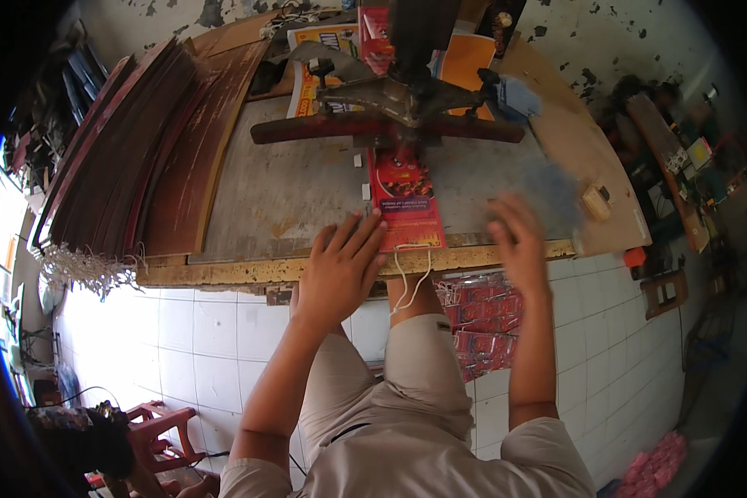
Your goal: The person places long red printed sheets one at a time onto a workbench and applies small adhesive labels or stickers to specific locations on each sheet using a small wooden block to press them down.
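A pink-red printed card (408, 203) with a food picture and a white cord loop (413, 261) lies on the grey work surface. Its far end runs under a dark metal press (394, 116) with a wide crossbar. My left hand (343, 259) rests flat at the near edge, fingers spread, their tips touching the card's left side. Over the right part of the surface, my right hand (520, 241) is somewhat blurred; its thumb and fingers look apart, with nothing seen between them. Beside it lies a blurred blue patch (556, 195), perhaps cloth.
Stacked dark red-brown sheets (133, 149) stand at left, white cords (87, 270) hanging from their ends. A small wooden block (596, 202) sits at right. Below the bench are several wrapped red packs (481, 319). A red stool (162, 432) stands lower left.
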`<state>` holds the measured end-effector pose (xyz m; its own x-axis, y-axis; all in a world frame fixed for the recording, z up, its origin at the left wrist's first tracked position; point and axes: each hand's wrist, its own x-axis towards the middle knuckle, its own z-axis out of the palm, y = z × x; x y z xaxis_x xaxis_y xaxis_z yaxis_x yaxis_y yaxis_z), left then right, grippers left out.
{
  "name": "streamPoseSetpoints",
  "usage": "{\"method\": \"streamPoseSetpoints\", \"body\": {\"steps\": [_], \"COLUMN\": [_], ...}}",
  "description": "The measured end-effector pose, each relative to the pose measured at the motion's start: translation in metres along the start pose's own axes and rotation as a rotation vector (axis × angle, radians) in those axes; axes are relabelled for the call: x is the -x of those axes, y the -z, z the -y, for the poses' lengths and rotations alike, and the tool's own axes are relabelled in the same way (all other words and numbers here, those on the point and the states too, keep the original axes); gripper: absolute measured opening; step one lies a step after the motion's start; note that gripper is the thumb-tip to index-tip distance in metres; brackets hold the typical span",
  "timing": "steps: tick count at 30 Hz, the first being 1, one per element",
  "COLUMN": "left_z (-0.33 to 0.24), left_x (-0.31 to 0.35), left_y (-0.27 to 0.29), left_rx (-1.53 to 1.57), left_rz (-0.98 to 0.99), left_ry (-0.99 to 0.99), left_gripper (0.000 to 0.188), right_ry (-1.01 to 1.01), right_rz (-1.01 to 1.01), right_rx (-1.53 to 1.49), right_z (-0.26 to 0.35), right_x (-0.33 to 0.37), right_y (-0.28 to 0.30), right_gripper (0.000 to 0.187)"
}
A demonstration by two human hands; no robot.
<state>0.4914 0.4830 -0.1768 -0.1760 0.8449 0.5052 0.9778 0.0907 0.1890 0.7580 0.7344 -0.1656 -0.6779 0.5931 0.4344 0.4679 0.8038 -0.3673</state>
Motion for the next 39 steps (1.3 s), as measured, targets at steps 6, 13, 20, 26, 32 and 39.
{"method": "streamPoseSetpoints", "body": {"steps": [6,13,20,26,32,39], "left_z": [-0.019,-0.027,-0.024,-0.023,-0.021,-0.024], "left_x": [0.023,0.048,0.048,0.05,0.051,0.05], "left_y": [-0.01,-0.041,-0.045,-0.05,-0.051,-0.053], "left_rx": [0.026,-0.056,-0.08,-0.088,-0.121,-0.109], "left_rz": [-0.064,-0.202,-0.207,-0.243,-0.262,-0.264], "left_ry": [0.018,0.065,0.047,0.05,0.055,0.055], "left_gripper": [0.057,0.051,0.052,0.05,0.048,0.049], "right_ry": [-0.136,-0.185,-0.286,-0.03,0.084,-0.144], "right_rz": [-0.366,-0.265,-0.322,-0.27,-0.08,-0.226], "right_rx": [0.47,0.329,0.149,-0.062,-0.193,0.103], "right_z": [-0.168,-0.205,-0.219,-0.097,-0.019,-0.101], "right_x": [0.01,0.008,0.007,0.02,0.017,-0.023], "right_y": [0.093,0.122,0.122,0.08,0.047,0.079], "right_gripper": [0.038,0.033,0.029,0.03,0.029,0.023]}}
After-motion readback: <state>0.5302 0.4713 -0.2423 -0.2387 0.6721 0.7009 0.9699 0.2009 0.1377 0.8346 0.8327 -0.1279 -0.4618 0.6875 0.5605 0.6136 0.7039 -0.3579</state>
